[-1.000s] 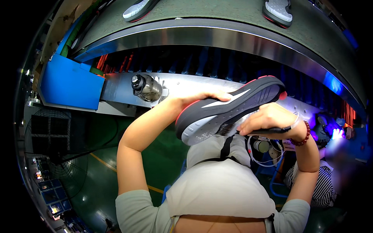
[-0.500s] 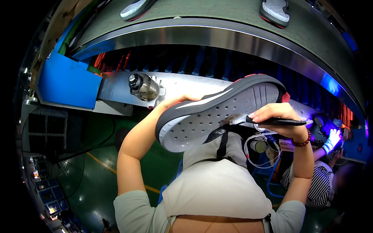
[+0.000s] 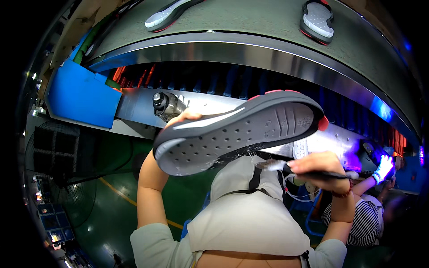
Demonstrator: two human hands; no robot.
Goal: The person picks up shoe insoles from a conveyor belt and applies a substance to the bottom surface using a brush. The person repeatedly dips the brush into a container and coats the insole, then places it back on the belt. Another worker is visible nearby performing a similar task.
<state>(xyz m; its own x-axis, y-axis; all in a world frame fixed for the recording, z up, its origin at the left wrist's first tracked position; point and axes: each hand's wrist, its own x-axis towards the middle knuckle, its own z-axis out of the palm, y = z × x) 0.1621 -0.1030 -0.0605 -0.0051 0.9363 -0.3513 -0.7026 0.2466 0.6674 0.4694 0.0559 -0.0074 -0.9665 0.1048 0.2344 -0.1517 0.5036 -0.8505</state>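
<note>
A large shoe sole [image 3: 241, 134] is tilted in front of me, its grey, dimpled inner face toward me. It has a dark rim with a white stripe and red accents. My left hand [image 3: 185, 117] holds it from behind at the left end; only some fingers show over the upper edge. A wet, shiny streak runs along the near rim. In my right hand [image 3: 318, 163], closed around the dark handle, is a brush [image 3: 273, 165] with a pale ferrule. The bristles point left, just below the near edge of the sole, apparently apart from it.
Beyond a metal edge runs a green conveyor belt [image 3: 250, 18] carrying two soles [image 3: 318, 23]. A dark bottle [image 3: 166, 105] stands on the metal shelf beneath, beside a blue box [image 3: 80, 94]. At right, a co-worker's gloved hand [image 3: 383, 169] glows under violet light.
The brush has come off the sole's inner face, moving down to below its near edge. The sole has shifted left and slightly down with my left hand.
</note>
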